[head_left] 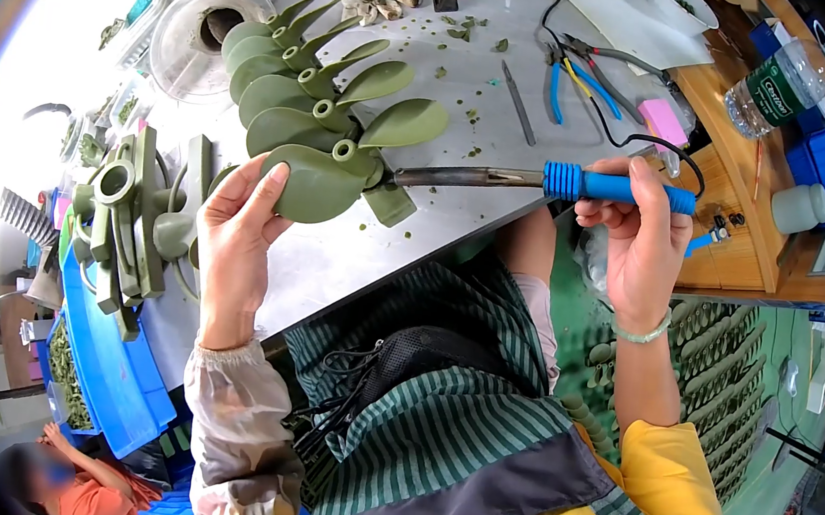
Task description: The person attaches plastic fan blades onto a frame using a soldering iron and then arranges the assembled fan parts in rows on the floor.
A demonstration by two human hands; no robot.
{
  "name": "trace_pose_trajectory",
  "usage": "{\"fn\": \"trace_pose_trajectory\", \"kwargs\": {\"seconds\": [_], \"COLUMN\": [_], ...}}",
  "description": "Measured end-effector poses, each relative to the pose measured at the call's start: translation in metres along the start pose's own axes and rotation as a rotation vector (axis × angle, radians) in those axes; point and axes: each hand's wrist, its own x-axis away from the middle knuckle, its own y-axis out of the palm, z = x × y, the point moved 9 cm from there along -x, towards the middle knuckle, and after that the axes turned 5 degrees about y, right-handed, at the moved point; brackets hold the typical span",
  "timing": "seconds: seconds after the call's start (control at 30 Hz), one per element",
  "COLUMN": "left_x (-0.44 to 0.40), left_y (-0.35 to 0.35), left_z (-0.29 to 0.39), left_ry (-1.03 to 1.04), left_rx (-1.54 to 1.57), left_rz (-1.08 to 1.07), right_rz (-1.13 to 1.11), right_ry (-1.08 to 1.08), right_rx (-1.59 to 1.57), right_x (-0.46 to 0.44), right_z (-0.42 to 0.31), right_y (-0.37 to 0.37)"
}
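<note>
My left hand (238,239) pinches the edge of the nearest blade on a green wax propeller cluster (315,185). Several propellers with round hubs are stacked in a row along the cluster, which slants away over the table. Held like a pen in my right hand (640,246) is a soldering iron (609,188) with a blue handle and a dark cord. Its metal tip reaches left to the wax near the front hub and the short green block below it. Whether the tip touches the wax, I cannot tell.
Pliers (592,80) and a slim knife-like tool (519,106) lie on the metal table (437,215) among green scraps. A pink block (664,121) and a plastic bottle (777,90) are at right. Green frame-like parts (140,219) and a blue bin (110,357) stand left. Another person sits lower left.
</note>
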Motion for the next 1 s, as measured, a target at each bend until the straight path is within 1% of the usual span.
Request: {"fn": "trace_pose_trajectory", "kwargs": {"seconds": [0.47, 1.0], "left_x": [0.0, -0.001], "left_y": [0.0, 0.002], "left_z": [0.0, 0.001], "left_ry": [0.005, 0.007], "left_rx": [-0.012, 0.002], "left_rz": [-0.016, -0.02], "right_rz": [0.0, 0.01], "right_ry": [-0.034, 0.017], "right_rx": [0.002, 0.009], "right_x": [-0.008, 0.003], "right_z": [0.0, -0.003], "right_y": [0.003, 0.001]}}
